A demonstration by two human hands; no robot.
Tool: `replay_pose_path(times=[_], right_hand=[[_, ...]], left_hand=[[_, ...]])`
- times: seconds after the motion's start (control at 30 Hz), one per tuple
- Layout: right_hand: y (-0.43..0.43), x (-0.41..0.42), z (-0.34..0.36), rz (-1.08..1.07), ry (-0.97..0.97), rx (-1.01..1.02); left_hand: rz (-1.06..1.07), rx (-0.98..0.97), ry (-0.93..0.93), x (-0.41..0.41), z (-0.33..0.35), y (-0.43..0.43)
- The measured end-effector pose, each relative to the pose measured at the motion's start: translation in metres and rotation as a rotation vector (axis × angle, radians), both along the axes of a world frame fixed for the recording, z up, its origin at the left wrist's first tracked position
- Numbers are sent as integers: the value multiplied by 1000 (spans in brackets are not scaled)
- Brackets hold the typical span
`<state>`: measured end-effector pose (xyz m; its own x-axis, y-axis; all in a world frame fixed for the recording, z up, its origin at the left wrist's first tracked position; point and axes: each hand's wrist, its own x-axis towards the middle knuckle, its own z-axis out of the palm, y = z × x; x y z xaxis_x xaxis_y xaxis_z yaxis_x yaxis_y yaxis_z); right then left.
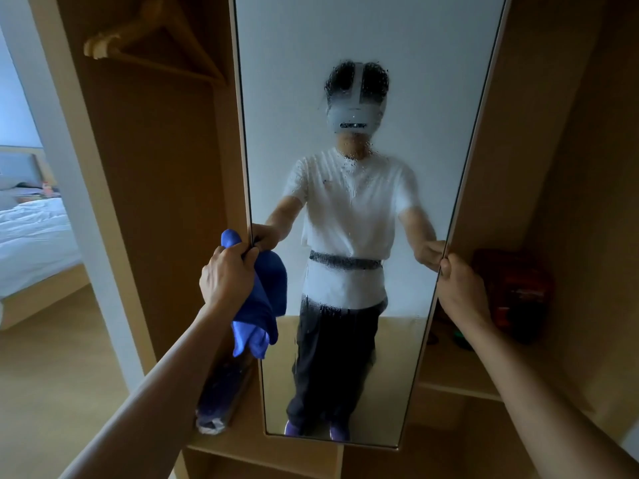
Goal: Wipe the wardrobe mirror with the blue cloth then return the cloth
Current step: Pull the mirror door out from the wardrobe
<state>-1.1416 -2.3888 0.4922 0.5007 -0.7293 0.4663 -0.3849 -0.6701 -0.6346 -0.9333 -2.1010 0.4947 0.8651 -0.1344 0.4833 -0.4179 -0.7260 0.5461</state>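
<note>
At the far left, a bed [34, 233] with white bedding stands beyond a stretch of bare floor [52, 375]. The wardrobe's left compartment [155, 167] holds wooden hangers [152, 39] up top. On its shelf lower down lies a dark purple roll [221, 392] in clear wrap, just beside the mirror [363, 63]. The left hand [228, 274] curls its fingers round the blue cloth [266, 299], bunched against the mirror's left edge. The cloth's tail hangs down over the lower glass. The mirror, beaded with droplets across its middle, stands upright between two open compartments. The right hand [460, 288] grips the mirror's right edge with curled fingers. Behind it, the right compartment [553, 167] holds a red object [515, 288] on its shelf. Its print is too blurred to read.
</note>
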Motion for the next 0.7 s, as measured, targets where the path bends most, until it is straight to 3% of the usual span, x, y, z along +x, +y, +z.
replay_pose_path(times=[0.7], right_hand=[[-17, 31, 1, -50, -16, 51]], left_hand=[[-78, -60, 78, 44, -6, -25]])
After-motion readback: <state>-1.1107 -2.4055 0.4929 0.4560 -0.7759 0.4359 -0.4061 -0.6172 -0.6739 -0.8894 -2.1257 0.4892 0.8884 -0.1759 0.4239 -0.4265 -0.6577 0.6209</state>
